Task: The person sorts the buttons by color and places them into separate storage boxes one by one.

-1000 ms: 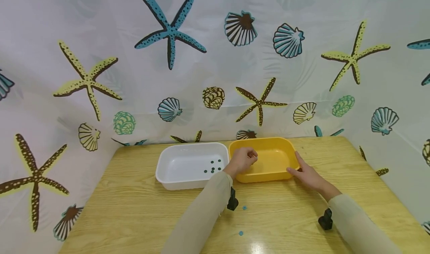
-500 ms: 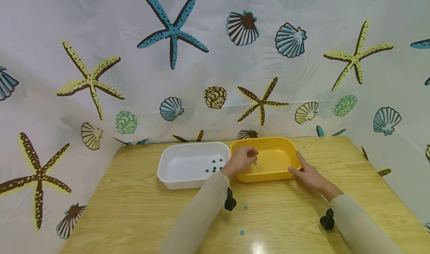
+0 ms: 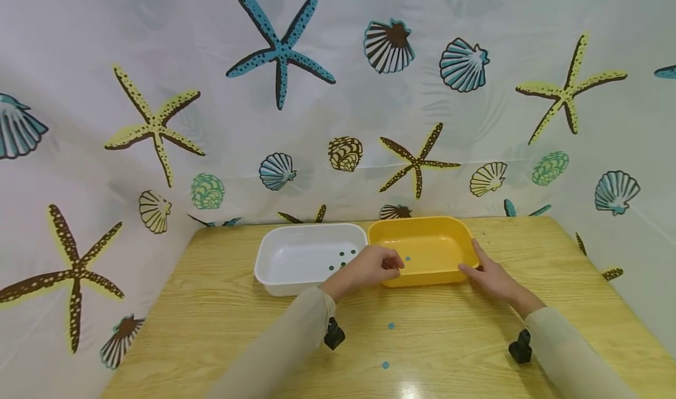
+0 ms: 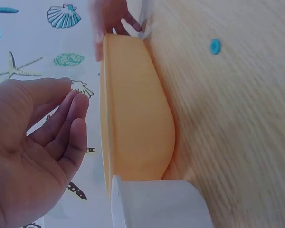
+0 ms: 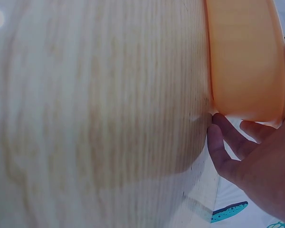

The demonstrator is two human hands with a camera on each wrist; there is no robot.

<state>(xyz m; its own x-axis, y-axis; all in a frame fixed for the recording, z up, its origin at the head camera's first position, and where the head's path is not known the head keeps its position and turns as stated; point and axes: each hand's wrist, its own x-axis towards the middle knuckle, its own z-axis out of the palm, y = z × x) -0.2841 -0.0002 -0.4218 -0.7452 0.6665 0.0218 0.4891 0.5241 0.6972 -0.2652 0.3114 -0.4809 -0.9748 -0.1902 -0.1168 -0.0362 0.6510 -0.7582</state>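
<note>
My left hand (image 3: 372,265) is at the near left rim of a yellow plastic tray (image 3: 437,252), its fingers loosely bent. In the left wrist view nothing shows between that hand's thumb and fingers. A small blue button (image 3: 408,259) lies inside the yellow tray. My right hand (image 3: 495,277) holds this tray at its right end, thumb at the near corner. Seen from the right wrist, fingers (image 5: 232,137) are bent against the end wall, low by the table.
To the left, a white tray (image 3: 296,264) with several dark green buttons (image 3: 342,254) stands against the yellow one. On the wooden table (image 3: 449,340) in front lie two blue buttons, the farther button (image 3: 391,325) and the nearer button (image 3: 385,365). A patterned curtain (image 3: 317,111) hangs behind.
My left hand has drawn back from inside the yellow tray toward its near left rim. A blue button has come into view in that tray. My right hand keeps its hold.
</note>
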